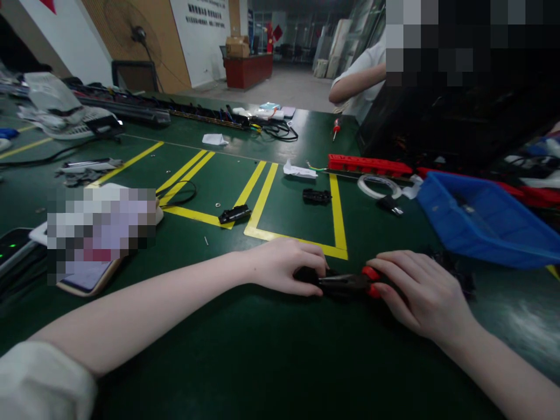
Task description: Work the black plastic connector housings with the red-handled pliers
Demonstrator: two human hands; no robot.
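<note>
Near the middle of the green table, my right hand [426, 289] is wrapped round the red handles of a pair of pliers [350, 283], whose dark jaws point left. My left hand [284, 265] pinches a small black part [307, 273] at the tip of the jaws. Fingers hide much of that part, so its shape and whether the jaws grip it cannot be made out. Beyond my hands lie two similar black plastic pieces, one [235, 214] on the yellow tape and another [317, 197] inside a taped square.
A blue bin [494, 221] stands at the right beside a red strip [371, 166]. On the left a phone [100, 251] leans on a stand. Across the table are a screwdriver [336, 129], a clear tape roll [378, 187] and cables [280, 131]. Another person's arm [361, 81] shows behind.
</note>
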